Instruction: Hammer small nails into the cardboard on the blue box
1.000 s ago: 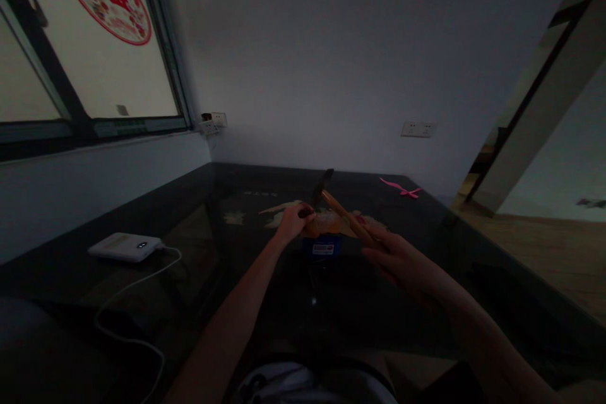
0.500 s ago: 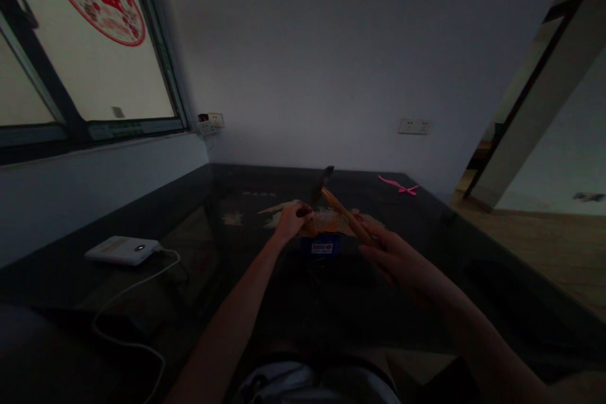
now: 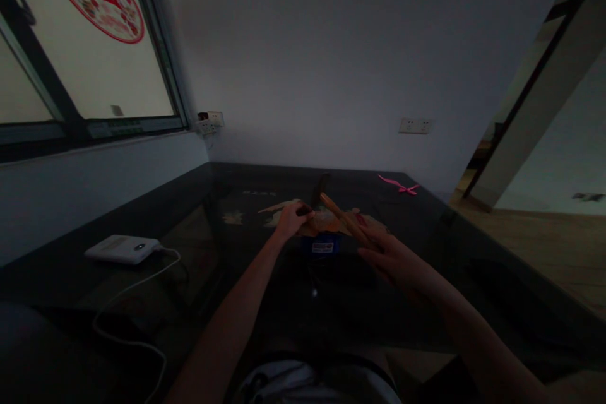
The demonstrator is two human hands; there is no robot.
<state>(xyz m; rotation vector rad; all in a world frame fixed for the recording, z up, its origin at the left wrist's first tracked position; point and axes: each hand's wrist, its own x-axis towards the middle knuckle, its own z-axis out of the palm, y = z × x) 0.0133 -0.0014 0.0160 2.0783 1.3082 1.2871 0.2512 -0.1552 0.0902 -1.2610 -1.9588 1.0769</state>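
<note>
A hammer with a wooden handle [image 3: 344,219] and a dark head [image 3: 319,189] is in my right hand [image 3: 389,254], whose fingers are wrapped round the handle. The hammer head is above the far side of a small blue box [image 3: 322,245] with a white label. Brown paper [image 3: 372,222] lies over the box top, and something clear and orange [image 3: 326,221] shows in its middle. My left hand [image 3: 292,219] is at the left of the box, fingers pinched at the paper's edge; what they hold is too small to tell.
The dark glossy table [image 3: 265,178] carries a white power bank [image 3: 124,249] with a white cable [image 3: 127,342] at the left. Pink scissors-like strips [image 3: 398,185] lie at the back right. A wall with sockets [image 3: 415,125] stands behind, a window [image 3: 118,69] at the left.
The hammer head has dropped slightly and turned, while my right hand stays nearly in place. A small bright spot now shows on the table in front of the blue box.
</note>
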